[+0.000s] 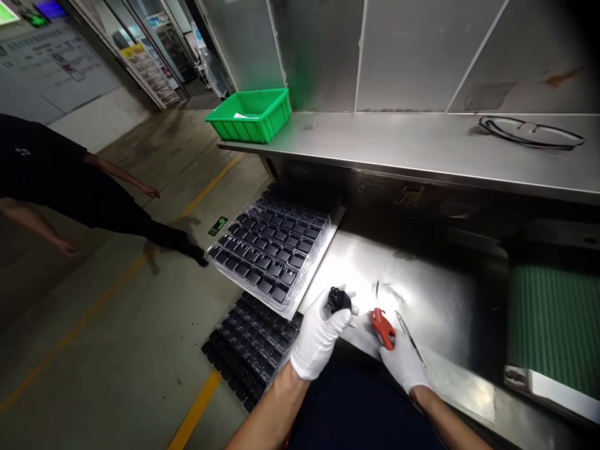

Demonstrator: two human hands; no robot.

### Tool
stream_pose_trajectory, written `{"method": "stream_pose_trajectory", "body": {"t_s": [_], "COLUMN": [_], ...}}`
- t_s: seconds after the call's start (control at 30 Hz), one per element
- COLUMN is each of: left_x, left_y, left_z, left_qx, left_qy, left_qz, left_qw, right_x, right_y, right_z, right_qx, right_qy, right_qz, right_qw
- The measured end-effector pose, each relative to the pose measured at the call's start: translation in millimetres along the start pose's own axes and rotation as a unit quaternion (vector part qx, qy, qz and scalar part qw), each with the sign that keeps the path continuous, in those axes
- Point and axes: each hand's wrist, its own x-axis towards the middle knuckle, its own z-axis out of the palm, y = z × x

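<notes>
My left hand, in a white glove, is closed around a small black part held just above the steel worktop. My right hand, also gloved, grips a red-handled cutter whose thin metal tip points away from me. A slim pair of tweezers lies along the right hand; whether the hand touches it I cannot tell. The two hands are a short gap apart near the worktop's front edge.
A clear tray stack of small black parts sits left of the hands, with another tray lower down. A green bin and a black cable loop rest on the upper shelf. A green conveyor belt runs at right. Another person leans in at left.
</notes>
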Motion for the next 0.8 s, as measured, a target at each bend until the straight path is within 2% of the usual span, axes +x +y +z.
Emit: {"method": "stream_pose_trajectory", "body": {"t_s": [0.1, 0.2, 0.3, 0.47, 0.63, 0.8], "left_x": [-10, -11, -9, -4, -1, 1], "left_y": [25, 42, 54, 68, 78, 73], "left_z": [2.3, 3.0, 3.7, 11.4, 24.1, 28.3], "left_qx": [-0.104, -0.187, -0.26, -0.351, -0.387, -0.321], "left_qy": [-0.061, -0.088, -0.071, -0.05, -0.017, -0.017], "left_qz": [-0.01, -0.057, -0.124, -0.157, -0.193, -0.187], "left_qw": [0.993, 0.977, 0.955, 0.922, 0.902, 0.928], "right_x": [2, 5, 7, 5, 4, 8], "right_y": [-1, -1, -1, -6, -9, -3], "right_z": [3, 5, 7, 5, 2, 6], "right_qx": [-0.013, -0.027, -0.037, -0.048, -0.051, -0.053], "right_qy": [0.006, 0.015, 0.018, 0.014, 0.011, 0.01], "right_qz": [0.005, 0.005, -0.001, -0.002, 0.003, 0.016], "right_qw": [1.0, 1.0, 0.999, 0.999, 0.999, 0.998]}}
